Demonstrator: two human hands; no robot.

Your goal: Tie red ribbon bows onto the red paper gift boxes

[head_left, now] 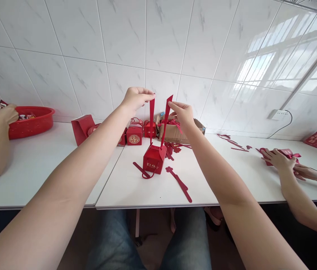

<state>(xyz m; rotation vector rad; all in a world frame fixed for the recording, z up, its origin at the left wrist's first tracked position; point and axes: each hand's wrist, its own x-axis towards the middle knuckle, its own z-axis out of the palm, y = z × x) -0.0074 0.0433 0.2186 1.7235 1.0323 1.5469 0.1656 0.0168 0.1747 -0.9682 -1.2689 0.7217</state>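
A small red gift box point(153, 160) with gold lettering stands on the white table in front of me. From its top a red ribbon point(151, 120) rises in two strands, both held upright. My left hand point(138, 98) pinches the end of the left strand. The end of the right strand is pinched by my right hand point(181, 111). A heart-shaped red tag point(162, 152) hangs at the box's right top edge. A red cord handle point(148, 176) droops over the front. Flat red paper cut-offs point(180, 184) lie to the right of the box.
Several finished red boxes point(134, 135) and a cardboard carton point(171, 131) stand behind. Left, a co-worker's hand point(1, 114) is over a red basin point(32, 123). Right, another person's hands point(279, 159) are on a red box. Red scraps point(233, 142) lie near the wall.
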